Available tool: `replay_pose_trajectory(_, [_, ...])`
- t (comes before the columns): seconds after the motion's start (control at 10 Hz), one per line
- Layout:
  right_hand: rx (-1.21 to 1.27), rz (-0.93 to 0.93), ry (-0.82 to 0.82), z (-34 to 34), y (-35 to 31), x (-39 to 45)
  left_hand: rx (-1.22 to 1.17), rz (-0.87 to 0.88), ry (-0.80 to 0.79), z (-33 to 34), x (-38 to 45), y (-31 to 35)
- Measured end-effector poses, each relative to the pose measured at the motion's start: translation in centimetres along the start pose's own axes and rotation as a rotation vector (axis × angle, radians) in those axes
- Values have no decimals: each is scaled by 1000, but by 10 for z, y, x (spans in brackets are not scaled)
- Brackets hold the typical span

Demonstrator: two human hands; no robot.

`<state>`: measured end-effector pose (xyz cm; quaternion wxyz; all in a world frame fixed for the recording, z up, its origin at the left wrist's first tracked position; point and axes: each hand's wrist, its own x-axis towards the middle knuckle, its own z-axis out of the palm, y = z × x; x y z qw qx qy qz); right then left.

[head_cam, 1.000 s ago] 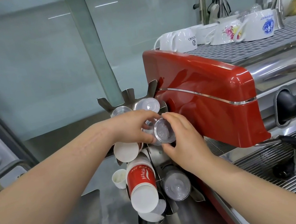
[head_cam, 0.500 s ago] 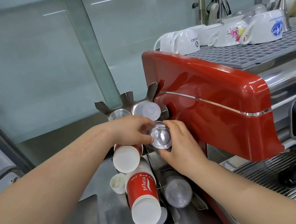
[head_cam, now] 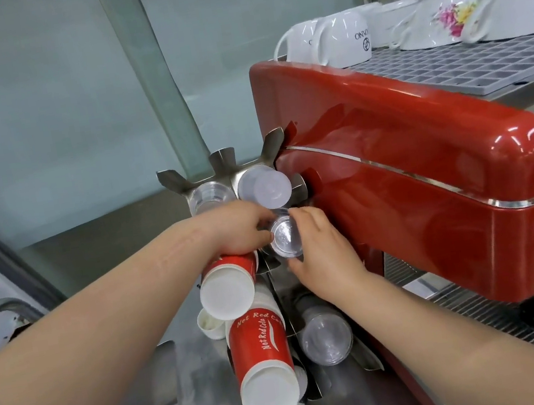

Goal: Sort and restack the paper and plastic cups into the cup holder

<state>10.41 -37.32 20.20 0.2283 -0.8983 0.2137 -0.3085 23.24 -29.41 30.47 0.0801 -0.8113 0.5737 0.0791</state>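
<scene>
Two hands: both grip one clear plastic cup (head_cam: 285, 237) in the middle right slot of the metal cup holder (head_cam: 219, 171).
Left hand (head_cam: 240, 229): fingers closed on the cup's left side.
Right hand (head_cam: 324, 256): fingers wrapped around its right side and bottom edge.
Holder contents: clear cups (head_cam: 212, 195) top left, frosted cups (head_cam: 266, 185) top right, red paper cups (head_cam: 228, 291) middle left, second red stack (head_cam: 263, 362) lower left, clear stack (head_cam: 325, 335) lower right.
Surroundings: holder stands on steel tabletop (head_cam: 202, 402), touching red espresso machine (head_cam: 411, 180); white mugs (head_cam: 342, 40) on top.

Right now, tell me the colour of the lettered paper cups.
Red with white lettering; head view.
</scene>
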Motion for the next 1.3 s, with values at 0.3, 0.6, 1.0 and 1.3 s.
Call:
replay_pose_trajectory(0.3, [-132,11,-115,-1,-4,4,78,-22,-90,-2,2,8])
replay_pose_trajectory(0.6, [-221,64,-208,-7,-13,4,29,-57,-47,-6,-5,7])
replay_pose_trajectory(1.0, [-474,148,-467,-41,-49,11,110,-108,31,-22,-55,8])
replay_pose_trajectory(1.3, [-666,-70,-264,-113,-117,41,96,-229,278,-54,-113,-15])
